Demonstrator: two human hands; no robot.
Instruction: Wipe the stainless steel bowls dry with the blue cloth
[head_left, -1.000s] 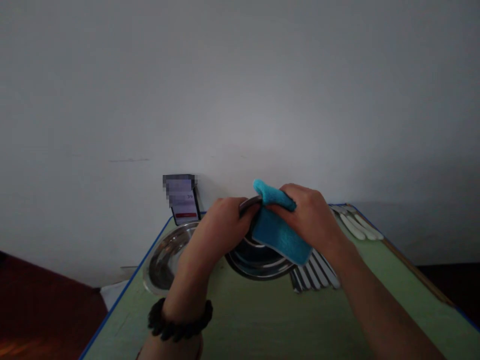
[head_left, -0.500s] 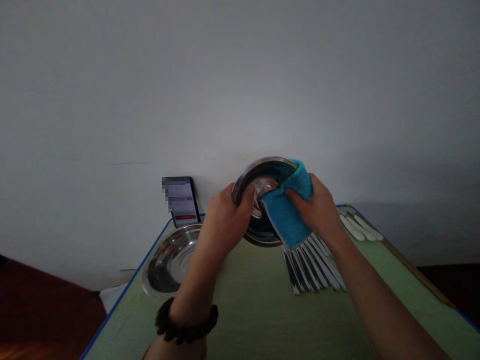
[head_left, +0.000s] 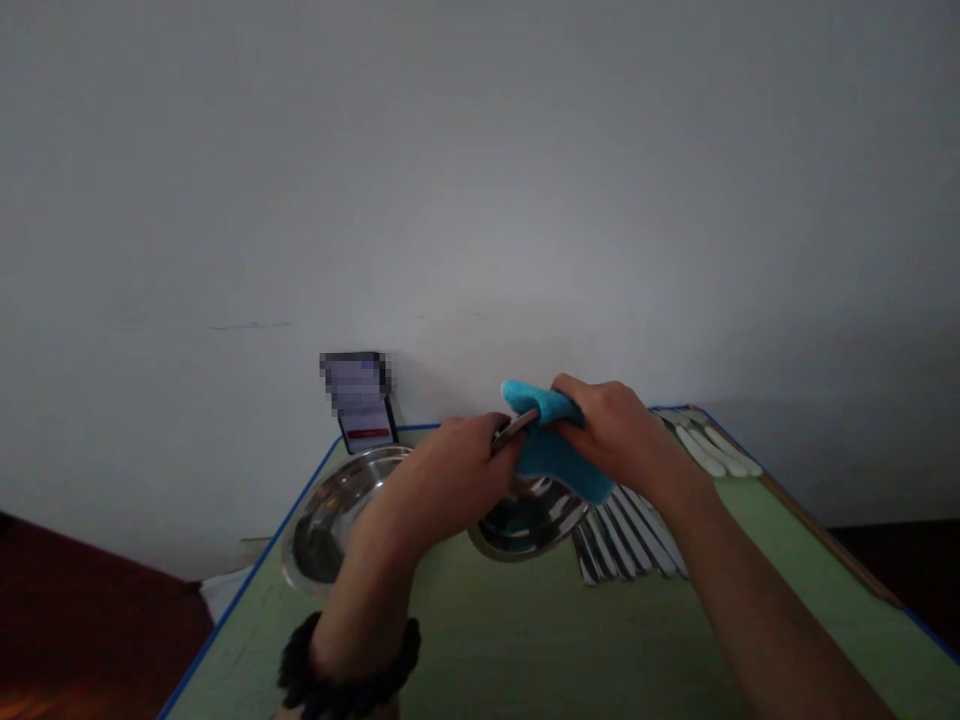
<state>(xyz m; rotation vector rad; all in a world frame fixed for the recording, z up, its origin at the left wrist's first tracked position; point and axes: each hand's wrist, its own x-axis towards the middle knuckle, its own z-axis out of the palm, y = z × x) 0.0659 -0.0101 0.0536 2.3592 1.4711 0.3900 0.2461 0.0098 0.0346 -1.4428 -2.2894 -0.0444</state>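
A shiny steel bowl (head_left: pixel 529 525) is held tilted over the middle of the table, its inside partly turned toward me. My left hand (head_left: pixel 465 470) is closed around its rim on the left side. On the far right part of the rim, my right hand (head_left: pixel 604 425) pinches a blue cloth (head_left: pixel 566 465) folded over the edge. The cloth hangs down across the bowl's inside. Both hands and the cloth hide much of the rim.
Another steel bowl (head_left: pixel 319 535) rests at the table's left. Several metal utensils (head_left: pixel 630 540) lie fanned out right of centre, and several white-handled utensils (head_left: pixel 716 450) lie at the back right. A phone (head_left: pixel 364 405) leans against the wall (head_left: pixel 480 200) behind the green table (head_left: pixel 517 640).
The held bowl has come lower and tipped, so its rim is seen more edge-on. Both hands moved down with it, and the cloth now wraps over the far rim.
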